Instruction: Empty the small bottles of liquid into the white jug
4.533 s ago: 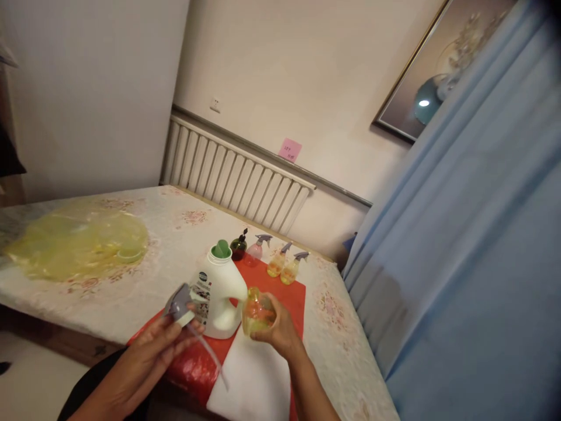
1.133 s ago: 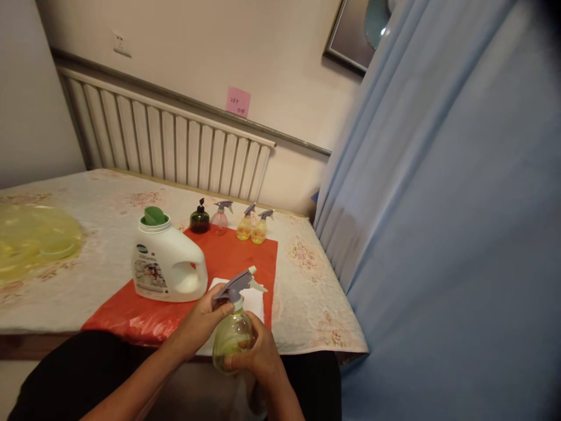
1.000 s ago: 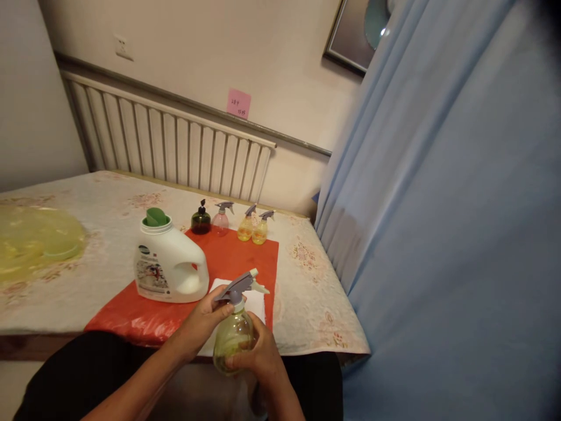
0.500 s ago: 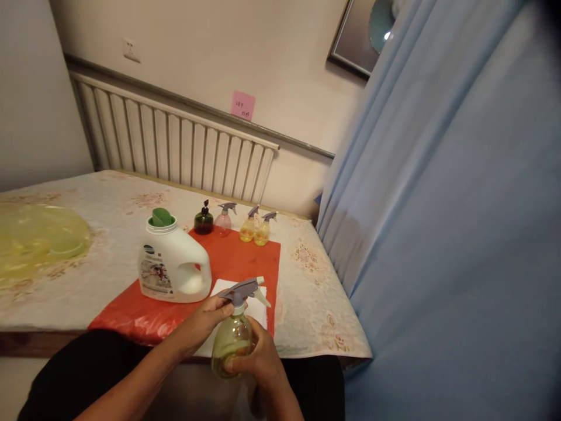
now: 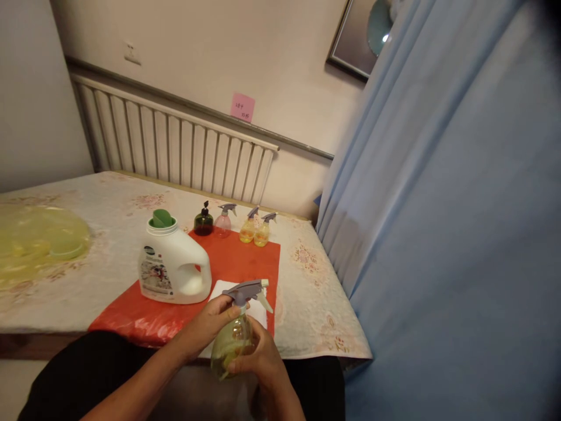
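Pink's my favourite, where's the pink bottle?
The pink bottle stands left of centre in the head view, between the dark pump bottle and two yellow bottles.

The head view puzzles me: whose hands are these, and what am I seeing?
No robot here: these are a person's own hands, filmed by a camera worn on the head, looking forward and down. The left hand grips the neck of a pale yellow spray bottle; the right hand cups its body. On the flowered cloth lies a red sheet, with a white handled jug on it. Farther back stand a dark green pump bottle, a pink spray bottle and two yellow spray bottles.
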{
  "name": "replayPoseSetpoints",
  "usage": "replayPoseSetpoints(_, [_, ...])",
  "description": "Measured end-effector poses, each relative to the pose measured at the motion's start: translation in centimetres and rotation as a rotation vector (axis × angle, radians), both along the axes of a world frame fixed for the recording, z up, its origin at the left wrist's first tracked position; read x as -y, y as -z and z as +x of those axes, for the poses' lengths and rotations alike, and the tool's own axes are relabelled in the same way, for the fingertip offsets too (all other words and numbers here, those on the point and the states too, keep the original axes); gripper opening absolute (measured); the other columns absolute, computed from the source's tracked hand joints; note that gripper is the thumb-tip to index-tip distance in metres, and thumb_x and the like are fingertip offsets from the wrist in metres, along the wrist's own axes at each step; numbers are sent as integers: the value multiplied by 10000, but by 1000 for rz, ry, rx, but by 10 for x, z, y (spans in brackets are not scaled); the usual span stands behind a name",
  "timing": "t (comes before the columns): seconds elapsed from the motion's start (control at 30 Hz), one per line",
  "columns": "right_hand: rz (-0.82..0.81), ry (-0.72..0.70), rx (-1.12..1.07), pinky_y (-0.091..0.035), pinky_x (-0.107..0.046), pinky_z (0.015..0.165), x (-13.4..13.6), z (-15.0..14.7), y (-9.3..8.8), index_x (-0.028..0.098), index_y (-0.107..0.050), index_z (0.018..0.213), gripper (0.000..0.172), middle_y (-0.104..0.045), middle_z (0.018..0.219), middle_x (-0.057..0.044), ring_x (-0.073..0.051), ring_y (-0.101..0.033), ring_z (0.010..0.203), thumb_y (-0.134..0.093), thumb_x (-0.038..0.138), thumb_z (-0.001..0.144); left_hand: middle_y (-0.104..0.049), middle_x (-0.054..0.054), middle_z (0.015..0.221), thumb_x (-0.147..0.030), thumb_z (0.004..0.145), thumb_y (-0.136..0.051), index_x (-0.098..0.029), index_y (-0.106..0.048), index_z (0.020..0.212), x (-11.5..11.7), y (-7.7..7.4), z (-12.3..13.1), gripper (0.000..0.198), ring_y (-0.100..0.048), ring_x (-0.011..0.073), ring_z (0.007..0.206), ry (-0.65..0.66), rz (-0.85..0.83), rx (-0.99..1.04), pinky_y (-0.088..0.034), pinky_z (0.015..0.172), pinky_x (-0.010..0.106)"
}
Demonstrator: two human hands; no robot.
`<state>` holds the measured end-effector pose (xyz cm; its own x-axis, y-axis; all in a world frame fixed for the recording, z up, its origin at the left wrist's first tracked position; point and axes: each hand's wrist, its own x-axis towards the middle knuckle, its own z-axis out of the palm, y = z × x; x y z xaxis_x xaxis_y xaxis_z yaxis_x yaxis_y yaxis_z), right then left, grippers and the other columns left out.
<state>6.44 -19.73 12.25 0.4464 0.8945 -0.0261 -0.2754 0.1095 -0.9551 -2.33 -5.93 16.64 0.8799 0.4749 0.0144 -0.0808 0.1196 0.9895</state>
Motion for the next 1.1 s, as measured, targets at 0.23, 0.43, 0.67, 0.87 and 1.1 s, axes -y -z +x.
replayPoseSetpoints(0.23, [-20, -4, -11, -476, -252, 650, 2, 2, 3, 198, -645, 1126, 843, -687, 914, -1, -176, -616, 766, -926, 196, 332, -683, 24, 793, -418, 702, -741, -160, -667, 885, -5, 9, 6, 325, -611, 205, 768, 109, -81, 76, -474, 707, 303])
replayPoseSetpoints(0.43, [-33, -9, -86, -484, -261, 643, 2, -1, 4, 169, -658, 1085, 795, -695, 885, -14, -187, -628, 757, -924, 205, 337, -624, -40, 715, -344, 759, -724, -193, -588, 857, 1, 11, 7, 225, -580, 127, 677, 112, -217, 201, -449, 646, 233])
replayPoseSetpoints(0.67, [-3, 11, -22, -484, -274, 667, 2, 0, 1, 192, -648, 1130, 818, -705, 930, -20, -196, -632, 793, -923, 223, 360, -621, -32, 779, -383, 728, -741, -204, -544, 919, 11, 10, 11, 327, -596, 152, 715, 47, -210, 165, -446, 642, 256])
replayPoseSetpoints(0.87, [-103, 31, 2, -471, -265, 613, 4, 2, 8, 178, -656, 1092, 796, -694, 848, -5, -178, -621, 701, -923, 229, 344, -635, -19, 764, -377, 729, -742, -184, -587, 929, 8, 11, 9, 319, -594, 152, 690, 107, -195, 105, -454, 650, 265])
replayPoseSetpoints(1.1, [-54, -21, -101, -459, -260, 630, 2, -5, 4, 162, -651, 1108, 854, -678, 873, -14, -180, -613, 745, -938, 223, 306, -695, 25, 924, -298, 763, -713, -183, -641, 1029, -2, 19, 1, 298, -613, 155, 766, 130, -238, 35, -466, 689, 256])
